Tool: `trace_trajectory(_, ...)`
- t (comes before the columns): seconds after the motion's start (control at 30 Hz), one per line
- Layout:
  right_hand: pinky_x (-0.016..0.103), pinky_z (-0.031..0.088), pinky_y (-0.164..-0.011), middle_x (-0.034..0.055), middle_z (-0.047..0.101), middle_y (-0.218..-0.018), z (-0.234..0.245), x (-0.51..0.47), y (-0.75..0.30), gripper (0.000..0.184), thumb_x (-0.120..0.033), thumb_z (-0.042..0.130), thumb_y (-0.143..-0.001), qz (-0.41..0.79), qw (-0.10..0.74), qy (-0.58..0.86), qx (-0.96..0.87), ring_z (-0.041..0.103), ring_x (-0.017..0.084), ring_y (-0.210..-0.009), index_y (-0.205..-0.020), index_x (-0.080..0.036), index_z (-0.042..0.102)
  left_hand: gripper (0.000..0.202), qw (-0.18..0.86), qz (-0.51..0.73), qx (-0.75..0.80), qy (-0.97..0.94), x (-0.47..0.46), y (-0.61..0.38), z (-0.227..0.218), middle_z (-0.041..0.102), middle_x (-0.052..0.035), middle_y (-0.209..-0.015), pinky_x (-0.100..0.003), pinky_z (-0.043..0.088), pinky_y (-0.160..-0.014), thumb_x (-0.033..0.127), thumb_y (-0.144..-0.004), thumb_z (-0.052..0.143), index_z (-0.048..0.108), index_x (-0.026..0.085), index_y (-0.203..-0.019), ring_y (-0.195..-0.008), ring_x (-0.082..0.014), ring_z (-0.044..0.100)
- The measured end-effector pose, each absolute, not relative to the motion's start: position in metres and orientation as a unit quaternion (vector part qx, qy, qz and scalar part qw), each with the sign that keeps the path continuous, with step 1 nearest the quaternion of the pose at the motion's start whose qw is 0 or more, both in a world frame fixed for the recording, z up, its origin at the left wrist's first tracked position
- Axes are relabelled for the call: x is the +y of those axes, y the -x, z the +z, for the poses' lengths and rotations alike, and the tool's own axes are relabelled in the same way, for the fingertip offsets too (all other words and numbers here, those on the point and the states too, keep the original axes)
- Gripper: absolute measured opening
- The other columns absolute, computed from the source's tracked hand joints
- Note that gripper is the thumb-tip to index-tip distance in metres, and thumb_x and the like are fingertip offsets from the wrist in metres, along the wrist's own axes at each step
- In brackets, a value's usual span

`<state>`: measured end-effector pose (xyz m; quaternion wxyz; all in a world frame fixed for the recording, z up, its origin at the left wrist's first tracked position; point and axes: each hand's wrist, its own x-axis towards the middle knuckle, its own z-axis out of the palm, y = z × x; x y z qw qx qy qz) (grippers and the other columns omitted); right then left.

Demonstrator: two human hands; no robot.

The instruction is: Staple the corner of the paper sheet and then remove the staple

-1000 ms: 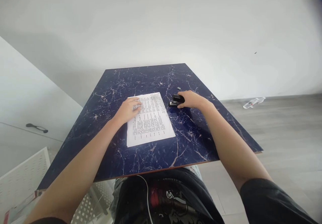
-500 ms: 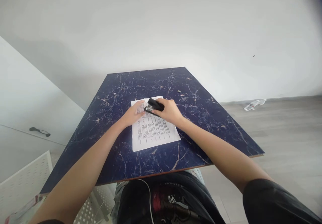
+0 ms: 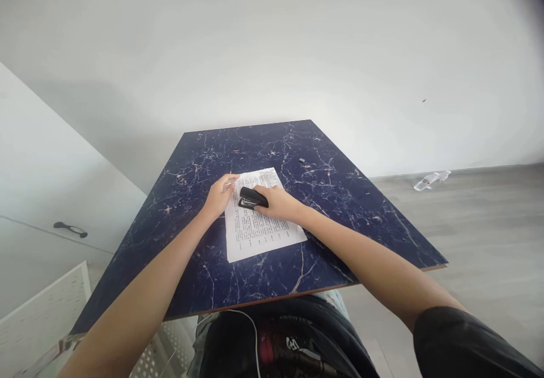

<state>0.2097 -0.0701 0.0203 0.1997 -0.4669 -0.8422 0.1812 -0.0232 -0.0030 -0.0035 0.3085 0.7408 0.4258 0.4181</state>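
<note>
A printed sheet of white paper lies on the dark blue marbled table. My right hand is closed round a black stapler, which rests on the upper left part of the sheet. My left hand sits at the sheet's top left corner, its fingers pinching the paper's edge beside the stapler's nose.
A tiny dark bit lies on the table beyond the paper. A white cabinet with a black handle stands on the left, with a white perforated rack below. An empty plastic bottle lies on the grey floor at the right wall.
My right hand picked the stapler up from the table to the right of the paper and carried it left onto the sheet's top left area. The left hand slid to the corner.
</note>
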Motion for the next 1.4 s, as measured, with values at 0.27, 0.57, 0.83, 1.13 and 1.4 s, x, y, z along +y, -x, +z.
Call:
trace_trajectory(0.27, 0.029, 0.040, -0.058, 0.0029, 0.068, -0.078, 0.029, -0.088, -0.240, 0.016, -0.033, 0.066, -0.090, 0.196, 0.171, 0.501, -0.825, 0.062, 0.020, -0.068, -0.099, -0.023, 0.058, 0.019, 0.247, 0.443, 0.484, -0.714, -0.007, 0.030, 0.004, 0.074, -0.0094, -0.111, -0.042, 0.054, -0.096, 0.028, -0.091, 0.054, 0.069, 0.020, -0.101, -0.103, -0.0248, 0.069)
trace_trajectory(0.57, 0.037, 0.048, -0.058, 0.0062, 0.073, -0.086, 0.021, -0.152, -0.351, 0.031, -0.049, 0.059, -0.093, 0.190, 0.201, 0.628, -0.727, 0.069, 0.027, -0.069, -0.115, -0.027, 0.059, 0.012, 0.230, 0.465, 0.490, -0.700, 0.000, 0.032, -0.001, 0.071, -0.0067, -0.101, -0.040, 0.051, -0.097, 0.026, -0.090, 0.055, 0.065, 0.020, -0.093, -0.095, -0.0224, 0.066)
trace_trajectory(0.83, 0.043, 0.057, -0.063, 0.0116, 0.076, -0.104, 0.025, -0.157, -0.374, 0.051, -0.061, 0.068, -0.086, 0.253, 0.205, 0.640, -0.695, 0.073, 0.032, -0.080, -0.125, -0.029, 0.060, 0.014, 0.229, 0.462, 0.494, -0.700, 0.001, 0.035, -0.003, 0.069, -0.0070, -0.102, -0.040, 0.050, -0.095, 0.026, -0.090, 0.055, 0.066, 0.021, -0.094, -0.095, -0.0226, 0.065)
trace_trajectory(1.13, 0.053, 0.039, -0.118, 0.0145, 0.052, -0.154, 0.031, -0.055, -0.397, 0.063, -0.068, 0.052, -0.095, 0.107, 0.282, 0.586, -0.752, 0.048, 0.036, -0.143, -0.141, -0.026, 0.058, 0.017, 0.270, 0.486, 0.509, -0.657, 0.016, 0.048, -0.015, 0.070, -0.0046, -0.096, -0.035, 0.053, -0.084, 0.027, -0.088, 0.054, 0.067, 0.022, -0.096, -0.087, -0.0202, 0.064)
trace_trajectory(1.4, 0.058, 0.017, -0.126, 0.0141, 0.019, -0.172, -0.013, 0.016, -0.367, 0.078, -0.068, 0.053, -0.094, 0.111, 0.120, 0.524, -0.836, 0.013, 0.036, -0.159, -0.159, -0.027, 0.044, 0.012, 0.304, 0.521, 0.529, -0.597, 0.020, 0.064, -0.016, 0.067, -0.0037, -0.090, -0.033, 0.051, -0.075, 0.024, -0.089, 0.055, 0.066, 0.022, -0.094, -0.078, -0.0190, 0.063)
